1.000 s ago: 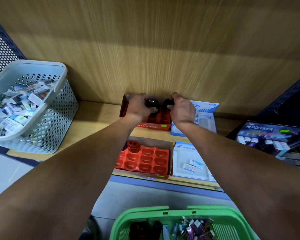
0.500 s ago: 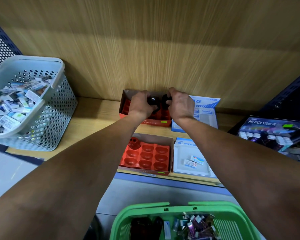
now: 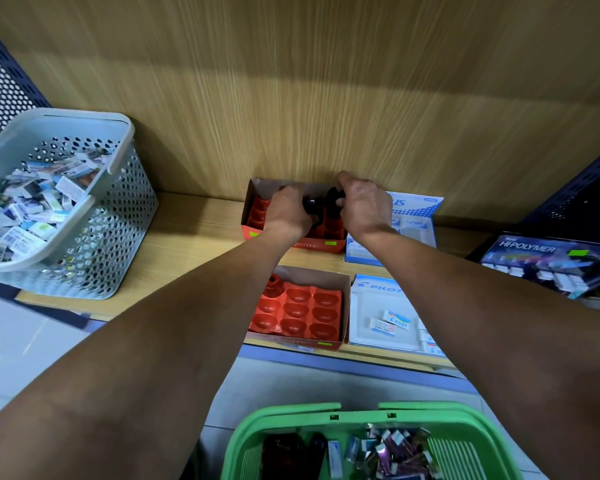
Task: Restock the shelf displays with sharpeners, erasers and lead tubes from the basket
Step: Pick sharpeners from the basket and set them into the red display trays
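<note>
Left hand: the left hand (image 3: pixel 288 211) reached into the rear red tray (image 3: pixel 257 211) at the back of the shelf (image 3: pixel 194 233), fingers curled round a dark sharpener (image 3: pixel 309 203).
Right hand: the right hand (image 3: pixel 362 206) pinched a second dark sharpener (image 3: pixel 334 197) just beside the first.
Key relation: both sharpeners sat directly under the fingertips, over the tray's right-hand cups; the seating move looked straight down.
Nearer hand: neither; they met over the same tray.
Next stock: the green basket (image 3: pixel 326 415) lay near the body, well apart from the tray.
Front tray: the front red tray (image 3: pixel 300 311) held one red piece (image 3: pixel 274 287) at its back-left cup.
</note>
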Motion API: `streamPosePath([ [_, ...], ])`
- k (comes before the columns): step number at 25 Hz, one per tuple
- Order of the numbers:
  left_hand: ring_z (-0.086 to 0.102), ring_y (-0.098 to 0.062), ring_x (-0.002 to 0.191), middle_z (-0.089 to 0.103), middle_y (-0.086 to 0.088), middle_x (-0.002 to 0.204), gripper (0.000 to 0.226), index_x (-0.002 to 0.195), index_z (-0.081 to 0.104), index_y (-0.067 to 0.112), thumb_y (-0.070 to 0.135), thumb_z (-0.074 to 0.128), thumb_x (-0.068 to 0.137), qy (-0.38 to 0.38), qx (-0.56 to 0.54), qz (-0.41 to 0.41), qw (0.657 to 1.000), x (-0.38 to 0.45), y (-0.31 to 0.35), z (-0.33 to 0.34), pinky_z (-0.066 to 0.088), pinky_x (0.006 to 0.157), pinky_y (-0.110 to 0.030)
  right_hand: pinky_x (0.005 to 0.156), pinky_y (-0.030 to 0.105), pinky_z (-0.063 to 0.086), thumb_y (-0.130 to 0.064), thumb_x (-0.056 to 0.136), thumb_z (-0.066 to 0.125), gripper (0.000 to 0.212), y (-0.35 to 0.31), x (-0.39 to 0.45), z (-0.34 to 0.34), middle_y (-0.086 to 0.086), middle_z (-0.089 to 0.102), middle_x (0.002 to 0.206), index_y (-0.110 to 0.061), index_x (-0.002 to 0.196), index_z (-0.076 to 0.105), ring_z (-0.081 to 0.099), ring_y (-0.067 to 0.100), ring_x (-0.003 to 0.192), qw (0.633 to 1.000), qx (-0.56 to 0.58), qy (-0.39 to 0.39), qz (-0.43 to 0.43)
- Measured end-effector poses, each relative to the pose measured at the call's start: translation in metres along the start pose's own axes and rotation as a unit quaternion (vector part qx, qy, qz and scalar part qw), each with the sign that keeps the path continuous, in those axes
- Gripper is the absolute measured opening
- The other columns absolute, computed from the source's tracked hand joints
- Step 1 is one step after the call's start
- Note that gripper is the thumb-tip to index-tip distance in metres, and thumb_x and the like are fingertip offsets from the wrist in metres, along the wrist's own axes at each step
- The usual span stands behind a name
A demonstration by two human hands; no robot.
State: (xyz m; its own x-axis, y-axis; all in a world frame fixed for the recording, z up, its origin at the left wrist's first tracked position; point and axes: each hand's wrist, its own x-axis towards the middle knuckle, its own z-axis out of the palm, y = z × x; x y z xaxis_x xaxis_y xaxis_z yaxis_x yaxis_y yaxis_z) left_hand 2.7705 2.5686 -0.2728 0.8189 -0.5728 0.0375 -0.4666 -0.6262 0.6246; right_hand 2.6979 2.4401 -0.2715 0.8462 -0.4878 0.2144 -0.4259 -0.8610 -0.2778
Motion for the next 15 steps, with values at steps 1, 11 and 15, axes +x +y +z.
streamPosePath([
  [1,0.066,-0.024,0.104,0.071,-0.009,0.110,0.033,0.112,0.069,0.012,0.008,0.076,0.081,0.002,0.003,-0.013,1.000,0.0016,-0.0021,0.0010,0.053,0.089,-0.033,0.065,0.036,0.047,-0.004,0.088,0.057,0.025,0.0017,0.0010,-0.0006,0.008,0.070,0.091,-0.021,0.106,0.057,0.065,0.035,0.086,1.000,0.008,0.005,0.015],
  [11,0.067,-0.023,0.103,0.071,-0.008,0.108,0.038,0.117,0.067,0.012,0.009,0.077,0.080,-0.007,0.026,-0.064,0.998,0.0060,-0.0095,-0.0005,0.052,0.081,-0.028,0.066,0.030,0.036,-0.011,0.088,0.066,0.025,0.0027,0.0014,0.0002,0.001,0.069,0.091,-0.025,0.108,0.062,0.064,0.028,0.093,0.998,0.035,-0.002,0.051],
  [15,0.067,-0.022,0.100,0.072,-0.007,0.105,0.036,0.113,0.069,0.012,0.007,0.078,0.079,-0.014,0.020,-0.060,0.998,0.0044,-0.0066,-0.0012,0.052,0.078,-0.027,0.065,0.031,0.038,-0.008,0.088,0.064,0.027,-0.0008,-0.0001,0.0035,-0.001,0.067,0.087,-0.025,0.110,0.062,0.065,0.028,0.091,0.999,0.026,0.002,0.037],
])
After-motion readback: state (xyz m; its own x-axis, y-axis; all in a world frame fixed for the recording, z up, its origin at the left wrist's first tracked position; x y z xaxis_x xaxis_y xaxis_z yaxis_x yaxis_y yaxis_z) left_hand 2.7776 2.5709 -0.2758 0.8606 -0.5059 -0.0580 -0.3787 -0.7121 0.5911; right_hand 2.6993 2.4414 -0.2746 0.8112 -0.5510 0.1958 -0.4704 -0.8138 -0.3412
